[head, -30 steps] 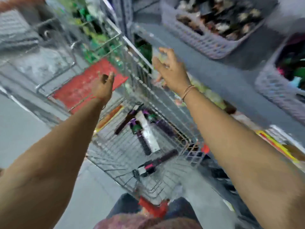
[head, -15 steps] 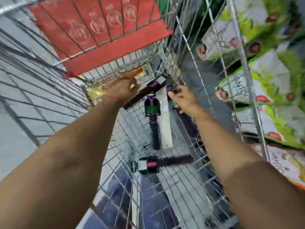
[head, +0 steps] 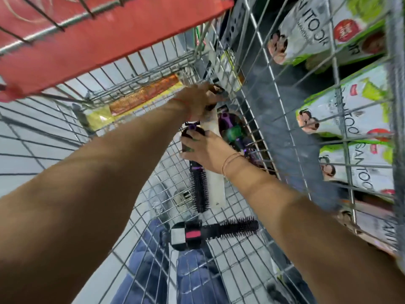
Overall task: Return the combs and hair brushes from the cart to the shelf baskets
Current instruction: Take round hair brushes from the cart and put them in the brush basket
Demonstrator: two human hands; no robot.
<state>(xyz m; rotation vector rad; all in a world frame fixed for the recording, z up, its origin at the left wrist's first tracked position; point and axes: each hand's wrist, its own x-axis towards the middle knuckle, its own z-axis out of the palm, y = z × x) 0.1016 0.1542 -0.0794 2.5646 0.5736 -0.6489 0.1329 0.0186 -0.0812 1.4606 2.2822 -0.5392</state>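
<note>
While the purple round brush (head: 198, 187) lies on the cart (head: 252, 132) floor, its handle is gripped by the right hand (head: 206, 150); the left hand (head: 198, 102) is closed on a far packet. Bristles could be snagged in the mesh.

Through the right wall of the cart (head: 274, 88) you can read print on the white-and-green packs shelved beyond it. The top pack (head: 315, 29) shows large dark letters, upside down and cut off, roughly "TOOR". The middle pack (head: 350, 119) reads "SANTOO", running sideways. The lower pack (head: 361, 170) repeats "SANTOO". Red round badges on these packs are too small for you to read. The white label on the brush (head: 210, 232) nearest you is blank or illegible.
</note>
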